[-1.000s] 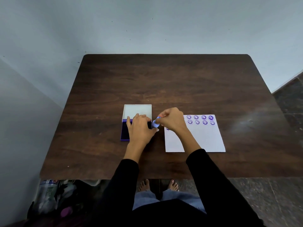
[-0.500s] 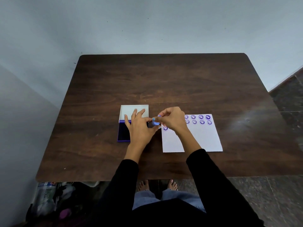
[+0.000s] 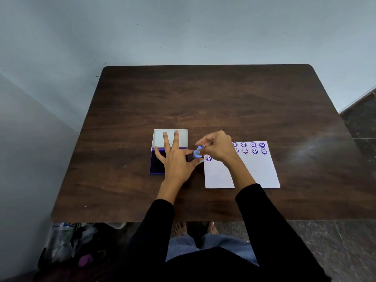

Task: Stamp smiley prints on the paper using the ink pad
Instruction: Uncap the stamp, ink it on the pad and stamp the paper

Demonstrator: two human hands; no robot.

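Observation:
A small light-blue round stamp (image 3: 197,153) is pinched in my right hand (image 3: 216,146), just left of the white paper (image 3: 254,169). The paper carries two rows of purple smiley prints along its top and one more print (image 3: 208,158) at its left edge. The ink pad (image 3: 157,162) lies open with its purple pad toward me and its white lid (image 3: 158,138) folded back. My left hand (image 3: 176,161) lies spread over the pad, fingers apart, thumb and forefinger reaching to the stamp.
The dark wooden table (image 3: 203,102) stands against a pale wall (image 3: 183,27). Under its left front corner lie a plastic bottle and bags (image 3: 65,245). My bare feet (image 3: 193,227) show below the table's front edge.
My left hand has uncurled and spread flat over the pad. My right hand with the stamp has stayed between pad and paper, uncovering the print at the paper's left edge.

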